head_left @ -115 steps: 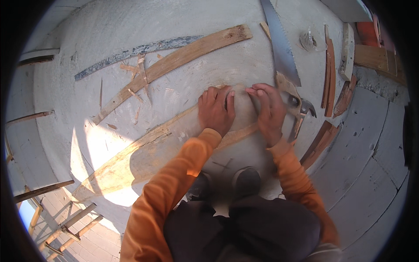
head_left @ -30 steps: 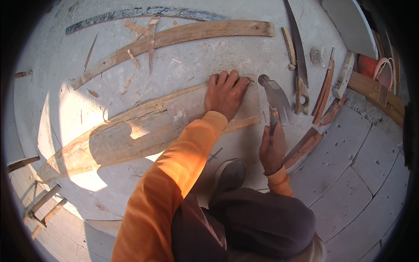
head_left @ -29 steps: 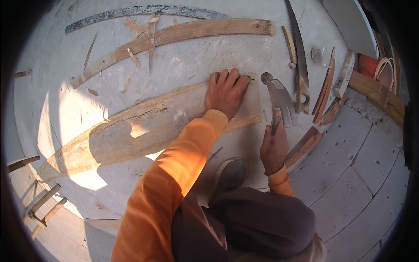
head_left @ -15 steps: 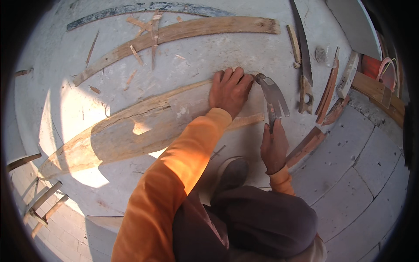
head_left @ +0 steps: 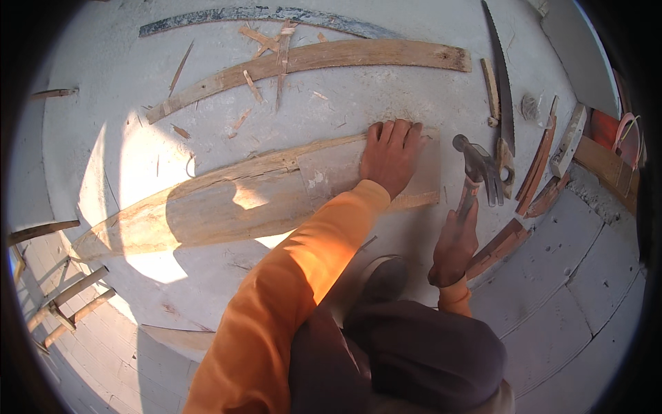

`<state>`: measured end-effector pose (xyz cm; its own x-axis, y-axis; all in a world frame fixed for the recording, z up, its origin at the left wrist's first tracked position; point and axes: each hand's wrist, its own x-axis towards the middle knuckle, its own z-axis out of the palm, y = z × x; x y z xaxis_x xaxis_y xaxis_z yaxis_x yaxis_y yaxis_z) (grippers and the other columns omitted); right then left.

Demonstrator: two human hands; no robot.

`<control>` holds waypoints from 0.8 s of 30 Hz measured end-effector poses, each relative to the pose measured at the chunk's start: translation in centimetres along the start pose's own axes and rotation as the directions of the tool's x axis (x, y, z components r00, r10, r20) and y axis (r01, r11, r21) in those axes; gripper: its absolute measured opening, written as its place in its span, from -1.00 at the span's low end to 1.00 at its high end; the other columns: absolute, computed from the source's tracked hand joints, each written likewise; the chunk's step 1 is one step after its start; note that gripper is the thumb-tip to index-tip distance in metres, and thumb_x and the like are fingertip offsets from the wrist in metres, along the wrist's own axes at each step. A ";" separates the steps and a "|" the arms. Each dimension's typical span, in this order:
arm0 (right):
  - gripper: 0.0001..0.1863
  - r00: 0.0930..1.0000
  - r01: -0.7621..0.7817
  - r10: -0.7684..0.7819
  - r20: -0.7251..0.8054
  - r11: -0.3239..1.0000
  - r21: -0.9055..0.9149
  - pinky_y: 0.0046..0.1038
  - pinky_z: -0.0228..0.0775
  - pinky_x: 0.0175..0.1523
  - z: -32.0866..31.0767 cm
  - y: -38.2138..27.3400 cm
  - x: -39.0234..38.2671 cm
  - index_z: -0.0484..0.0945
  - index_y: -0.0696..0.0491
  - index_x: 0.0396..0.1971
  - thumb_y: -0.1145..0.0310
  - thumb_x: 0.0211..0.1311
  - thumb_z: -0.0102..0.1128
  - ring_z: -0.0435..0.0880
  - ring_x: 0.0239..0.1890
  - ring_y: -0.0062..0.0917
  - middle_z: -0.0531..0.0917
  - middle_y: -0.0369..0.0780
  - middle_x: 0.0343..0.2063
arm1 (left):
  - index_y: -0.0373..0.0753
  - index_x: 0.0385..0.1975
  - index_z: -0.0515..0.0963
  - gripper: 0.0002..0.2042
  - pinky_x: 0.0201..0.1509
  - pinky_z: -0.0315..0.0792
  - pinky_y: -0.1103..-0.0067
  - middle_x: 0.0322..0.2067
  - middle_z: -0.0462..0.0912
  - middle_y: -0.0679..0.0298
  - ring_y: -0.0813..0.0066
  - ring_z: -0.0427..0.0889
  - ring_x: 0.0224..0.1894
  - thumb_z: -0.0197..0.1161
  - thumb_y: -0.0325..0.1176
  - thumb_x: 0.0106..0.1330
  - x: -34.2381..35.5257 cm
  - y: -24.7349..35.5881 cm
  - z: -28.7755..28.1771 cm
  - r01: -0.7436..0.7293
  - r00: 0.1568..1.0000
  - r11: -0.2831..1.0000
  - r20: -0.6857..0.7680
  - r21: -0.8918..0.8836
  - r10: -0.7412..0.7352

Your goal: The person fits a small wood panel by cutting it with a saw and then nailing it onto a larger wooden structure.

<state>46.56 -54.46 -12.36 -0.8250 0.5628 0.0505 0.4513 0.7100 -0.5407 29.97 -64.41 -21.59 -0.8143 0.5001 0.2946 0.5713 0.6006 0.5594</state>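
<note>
We are pressing our left hand (head_left: 391, 155) flat on the curved plank (head_left: 234, 200), keeping its fingers clear, while our right hand (head_left: 453, 245) is gripping the hammer (head_left: 476, 169) tightly at three o'clock.

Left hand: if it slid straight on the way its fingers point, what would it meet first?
The left hand lies flat on the wide plank, fingers pointing up the picture. Beyond the plank's far edge comes bare concrete floor, then probably the long curved board.

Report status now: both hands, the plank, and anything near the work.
Left hand flat on wide plank, pressing. Right hand grips claw hammer, head raised beside plank end. Handsaw and wood offcuts lie close right.
</note>
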 end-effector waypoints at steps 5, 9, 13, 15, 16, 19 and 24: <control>-0.58 0.957 -0.289 0.279 0.085 0.942 0.168 -0.62 0.42 -0.25 0.4 0.7 -0.9 0.51 0.25 0.18 0.47 0.40 0.38 0.49 -0.42 -0.70 0.59 -0.30 -0.36 | -0.24 -0.02 0.66 -0.75 0.14 0.37 0.27 -0.16 0.54 0.20 0.21 0.51 -0.05 0.28 -0.28 0.41 -0.5 -0.4 -0.5 -0.027 0.997 0.999 0.069 0.047 0.024; -0.33 0.929 -0.355 0.307 0.207 0.897 0.264 -0.60 0.45 -0.21 1.6 2.9 -0.4 0.41 0.20 0.14 0.33 0.15 0.67 0.45 -0.40 -0.65 0.58 -0.30 -0.28 | -0.27 0.01 0.66 -0.74 0.14 0.37 0.26 -0.15 0.54 0.18 0.18 0.50 -0.03 0.21 -0.34 0.42 -0.3 -0.5 -0.6 -0.011 0.993 1.000 0.116 0.015 0.009; -0.19 0.907 -0.360 0.301 0.295 0.917 0.170 -0.50 0.50 -0.14 2.0 3.4 0.7 0.38 0.20 0.15 0.25 0.01 0.75 0.50 -0.33 -0.55 0.61 -0.19 -0.16 | -0.30 0.05 0.65 -0.71 0.12 0.36 0.27 -0.13 0.53 0.14 0.13 0.48 -0.05 0.19 -0.33 0.44 0.2 -1.6 -1.8 -0.048 0.981 0.991 0.179 -0.124 0.070; -0.18 0.865 -0.427 0.357 0.352 0.893 0.144 -0.43 0.52 -0.09 2.0 2.7 1.1 0.39 0.22 0.15 0.23 0.01 0.74 0.56 -0.28 -0.48 0.62 -0.12 -0.11 | -0.30 0.09 0.64 -0.71 0.10 0.35 0.26 -0.13 0.52 0.11 0.11 0.47 -0.05 0.22 -0.36 0.44 0.7 -2.1 -2.1 -0.062 0.970 0.978 0.219 -0.199 0.106; -0.18 0.872 -0.416 0.341 0.351 0.894 0.166 -0.41 0.53 -0.07 2.1 2.8 1.1 0.39 0.22 0.15 0.23 0.01 0.74 0.58 -0.24 -0.44 0.62 -0.09 -0.09 | -0.30 0.09 0.64 -0.71 0.10 0.34 0.26 -0.13 0.52 0.11 0.11 0.47 -0.05 0.23 -0.37 0.45 0.9 -2.2 -2.2 -0.067 0.967 0.975 0.228 -0.214 0.116; -0.18 0.891 -0.382 0.302 0.339 0.902 0.201 -0.34 0.53 0.00 2.5 3.2 0.6 0.39 0.23 0.16 0.22 0.02 0.73 0.64 -0.13 -0.31 0.63 -0.02 -0.05 | -0.28 0.10 0.65 -0.72 0.10 0.34 0.25 -0.13 0.52 0.11 0.12 0.47 -0.05 0.24 -0.38 0.45 0.9 -2.0 -2.3 -0.071 0.963 0.972 0.240 -0.222 0.125; -0.21 0.917 -0.326 0.257 0.305 0.924 0.203 -0.27 0.53 0.08 3.1 3.5 -0.2 0.39 0.24 0.16 0.23 0.05 0.69 0.66 -0.04 -0.18 0.62 0.03 -0.01 | -0.26 0.10 0.66 -0.73 0.13 0.33 0.26 -0.10 0.53 0.11 0.12 0.47 -0.02 0.22 -0.37 0.47 0.9 -1.6 -2.3 -0.103 0.953 0.985 0.272 -0.136 0.137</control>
<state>47.28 -53.43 -16.85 -0.7447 0.5691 -0.3486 0.6166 0.3866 -0.6859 28.07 -66.39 -20.46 -0.6699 0.7279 0.1467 0.6324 0.4558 0.6263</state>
